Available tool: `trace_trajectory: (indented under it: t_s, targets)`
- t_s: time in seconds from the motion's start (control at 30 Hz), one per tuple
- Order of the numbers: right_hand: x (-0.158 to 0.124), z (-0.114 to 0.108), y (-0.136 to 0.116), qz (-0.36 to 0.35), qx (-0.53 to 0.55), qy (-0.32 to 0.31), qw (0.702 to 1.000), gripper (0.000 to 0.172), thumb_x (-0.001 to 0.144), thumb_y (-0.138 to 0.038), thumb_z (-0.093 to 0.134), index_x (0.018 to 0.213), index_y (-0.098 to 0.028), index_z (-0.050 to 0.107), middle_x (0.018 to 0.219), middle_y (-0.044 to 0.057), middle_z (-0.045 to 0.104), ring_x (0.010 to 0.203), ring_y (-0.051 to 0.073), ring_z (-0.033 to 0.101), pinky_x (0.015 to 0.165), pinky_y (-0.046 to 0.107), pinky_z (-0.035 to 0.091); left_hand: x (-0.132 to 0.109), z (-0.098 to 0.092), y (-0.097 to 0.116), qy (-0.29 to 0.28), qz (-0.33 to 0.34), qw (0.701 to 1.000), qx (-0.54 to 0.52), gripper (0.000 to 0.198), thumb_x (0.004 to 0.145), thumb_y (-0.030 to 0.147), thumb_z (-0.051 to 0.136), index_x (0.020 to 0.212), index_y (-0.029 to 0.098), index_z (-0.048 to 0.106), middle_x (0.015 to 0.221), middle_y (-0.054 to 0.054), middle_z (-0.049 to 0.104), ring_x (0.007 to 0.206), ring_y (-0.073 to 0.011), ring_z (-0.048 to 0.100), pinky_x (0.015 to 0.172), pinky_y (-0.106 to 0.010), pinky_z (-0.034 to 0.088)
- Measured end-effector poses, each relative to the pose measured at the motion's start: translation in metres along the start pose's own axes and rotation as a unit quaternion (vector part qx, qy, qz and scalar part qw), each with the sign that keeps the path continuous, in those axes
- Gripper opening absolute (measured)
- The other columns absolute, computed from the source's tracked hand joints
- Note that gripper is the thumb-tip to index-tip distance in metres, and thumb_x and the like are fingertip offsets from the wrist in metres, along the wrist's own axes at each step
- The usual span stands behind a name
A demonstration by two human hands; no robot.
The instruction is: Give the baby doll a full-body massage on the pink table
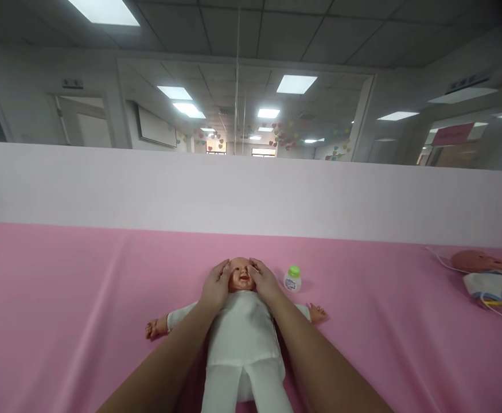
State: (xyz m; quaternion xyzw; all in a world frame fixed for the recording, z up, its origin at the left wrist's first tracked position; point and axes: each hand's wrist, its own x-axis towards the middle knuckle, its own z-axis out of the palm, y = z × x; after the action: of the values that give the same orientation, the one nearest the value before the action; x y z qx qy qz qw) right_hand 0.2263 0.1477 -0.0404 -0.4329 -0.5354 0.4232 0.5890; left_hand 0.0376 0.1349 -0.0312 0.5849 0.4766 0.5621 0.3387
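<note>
A baby doll (245, 332) in white clothes lies face up, its arms spread to either side. My left hand (216, 285) rests against the left side of the doll's face (241, 277), fingers stretched out along it. On the other side, my right hand (265, 281) lies against the face in the same way, its thumb close to the eye. Neither hand is closed around the head. Just right of my right hand stands a small white bottle (292, 280) with a green cap. My forearms cover parts of the doll's arms and sides.
A pink sheet (82, 298) with folds covers the surface. At the far right lies another doll (478, 261) with white and blue cloth and thin white cords. Behind runs a low white partition (251, 195), with a large window beyond it.
</note>
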Motion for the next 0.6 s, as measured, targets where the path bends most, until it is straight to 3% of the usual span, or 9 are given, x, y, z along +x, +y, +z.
trace_trajectory:
  t_s: [0.2,0.33,0.6]
  targets:
    - [-0.020,-0.012,-0.005,0.016,-0.019,-0.056,0.998,0.068,0.076,-0.054,0.084,0.137,-0.031,0.063,0.142,0.010,0.064,0.126,0.030,0.065,0.108,0.049,0.051,-0.029,-0.007,0.004,-0.085,0.092,0.985,0.120,0.055,0.099,0.051,0.057,0.149,0.029,0.059,0.163,-0.009,0.047,0.157,-0.0279,0.031,0.128,-0.049,0.023]
    - [-0.022,-0.011,0.001,-0.001,-0.030,-0.072,0.997,0.093,0.069,-0.048,0.092,0.150,-0.030,0.052,0.147,0.011,0.061,0.131,0.030,0.062,0.115,0.049,0.045,-0.025,-0.005,-0.002,-0.087,0.071,0.990,0.090,0.061,0.092,0.052,0.068,0.148,0.029,0.061,0.161,-0.010,0.048,0.156,-0.0316,0.033,0.126,-0.050,0.028]
    - [-0.015,-0.013,0.004,0.012,-0.016,-0.115,0.993,0.110,0.067,-0.043,0.095,0.160,-0.028,0.038,0.164,0.010,0.042,0.144,0.028,0.052,0.120,0.043,0.042,-0.016,-0.005,-0.007,-0.089,0.041,0.995,0.036,0.072,0.080,0.043,0.083,0.147,0.028,0.061,0.162,-0.010,0.047,0.156,-0.0312,0.031,0.122,-0.045,0.036]
